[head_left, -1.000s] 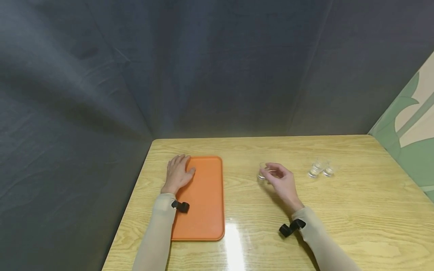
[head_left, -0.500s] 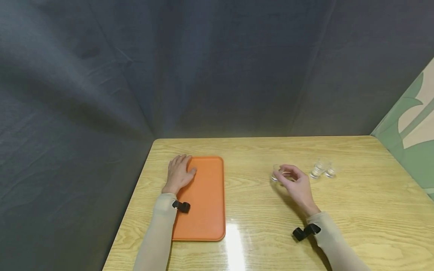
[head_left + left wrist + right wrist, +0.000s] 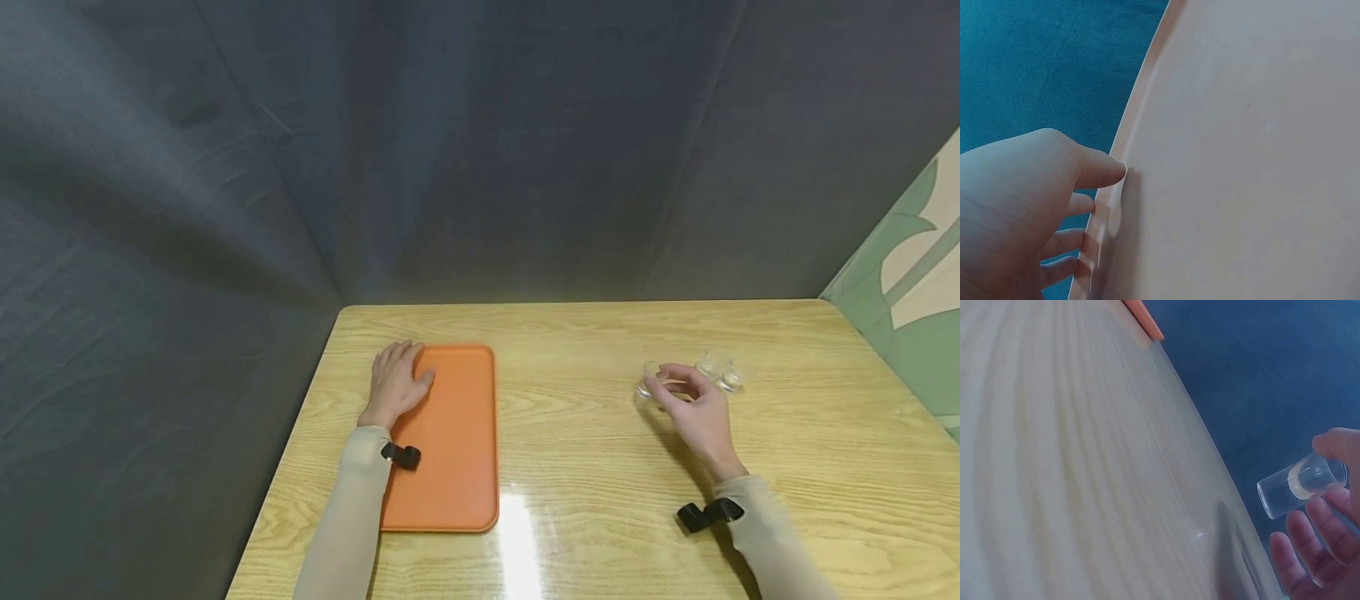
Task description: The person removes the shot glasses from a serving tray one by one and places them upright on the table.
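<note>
My right hand [image 3: 693, 408] pinches a small clear shot glass [image 3: 648, 379] above the wooden table [image 3: 585, 467], right of centre. In the right wrist view the glass [image 3: 1297, 485] sits between thumb and fingertips [image 3: 1329, 519], lifted off the wood. Two more small clear glasses [image 3: 718, 372] stand just beyond and right of that hand. My left hand [image 3: 397, 383] rests flat on the far left corner of the orange tray [image 3: 450, 450], thumb on its rim [image 3: 1113, 194].
The tray [image 3: 1241, 156] holds nothing. A dark grey cloth backdrop [image 3: 450, 150] hangs behind the table and to its left. A green patterned wall [image 3: 907, 283] borders the right side. Black camera straps [image 3: 705, 514] sit on both wrists.
My right hand has carried the shot glass rightward, away from the tray and toward the two glasses at the right. The left hand has stayed on the tray corner.
</note>
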Available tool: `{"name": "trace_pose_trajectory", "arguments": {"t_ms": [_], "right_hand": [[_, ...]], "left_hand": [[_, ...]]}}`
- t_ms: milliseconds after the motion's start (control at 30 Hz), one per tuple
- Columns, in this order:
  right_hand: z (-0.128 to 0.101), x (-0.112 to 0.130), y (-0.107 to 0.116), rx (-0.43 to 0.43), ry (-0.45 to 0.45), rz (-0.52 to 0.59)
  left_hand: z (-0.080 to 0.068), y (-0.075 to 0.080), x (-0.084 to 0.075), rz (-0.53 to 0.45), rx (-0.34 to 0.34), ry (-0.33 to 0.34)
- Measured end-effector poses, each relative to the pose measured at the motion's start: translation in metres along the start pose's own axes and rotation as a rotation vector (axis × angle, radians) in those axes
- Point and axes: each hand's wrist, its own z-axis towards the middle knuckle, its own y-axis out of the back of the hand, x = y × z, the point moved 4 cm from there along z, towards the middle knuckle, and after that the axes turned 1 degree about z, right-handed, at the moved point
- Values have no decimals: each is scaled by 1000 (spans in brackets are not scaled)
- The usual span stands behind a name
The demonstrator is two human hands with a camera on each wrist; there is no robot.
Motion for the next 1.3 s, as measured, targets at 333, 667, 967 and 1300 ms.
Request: {"name": "trace_pose_trajectory", "arguments": {"t_ms": [333, 667, 967, 1300], "right_hand": [[-1, -7, 30, -105, -9, -39], [-3, -11, 63, -191, -44, -26], [1, -20, 86, -276, -116, -3], [3, -34, 92, -253, -157, -58]], "left_hand": [[0, 0, 0, 6, 7, -2], [1, -1, 0, 11, 11, -3], [0, 0, 0, 6, 9, 0], [0, 0, 0, 4, 17, 2]]}}
